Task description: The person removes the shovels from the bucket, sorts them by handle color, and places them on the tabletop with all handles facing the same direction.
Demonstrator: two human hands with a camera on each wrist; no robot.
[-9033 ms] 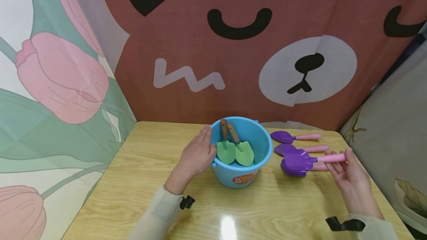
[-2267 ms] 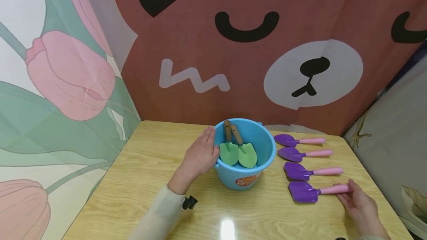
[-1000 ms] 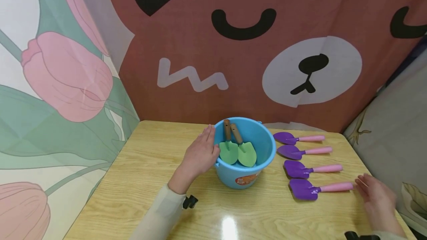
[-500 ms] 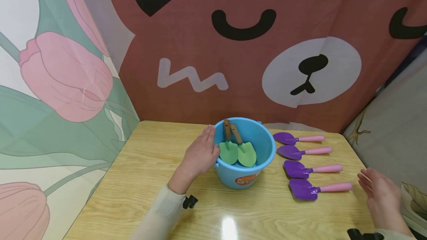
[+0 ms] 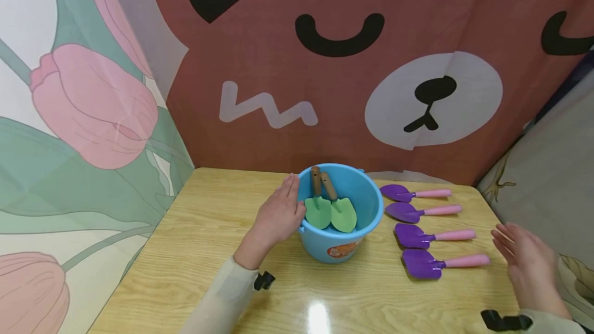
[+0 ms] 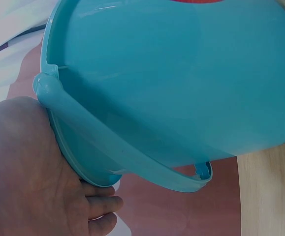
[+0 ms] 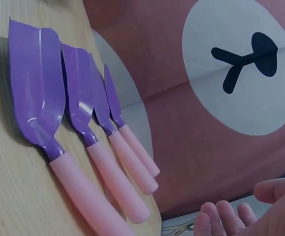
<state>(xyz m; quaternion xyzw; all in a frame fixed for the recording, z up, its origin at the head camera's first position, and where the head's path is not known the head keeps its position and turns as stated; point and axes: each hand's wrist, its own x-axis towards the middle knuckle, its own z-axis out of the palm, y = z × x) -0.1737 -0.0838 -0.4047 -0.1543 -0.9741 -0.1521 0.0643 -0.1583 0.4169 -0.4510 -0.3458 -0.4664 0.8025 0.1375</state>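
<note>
Right hand now off purple trowel, fingers loose; left hand, fingers straight, touches bucket holding two green trowels.

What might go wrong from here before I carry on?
The left grip rests against the blue bucket; a harder push might slide it toward the rear purple trowel.
The front purple trowel lies close beside the second purple trowel, so lifting either could nudge the other.
</note>
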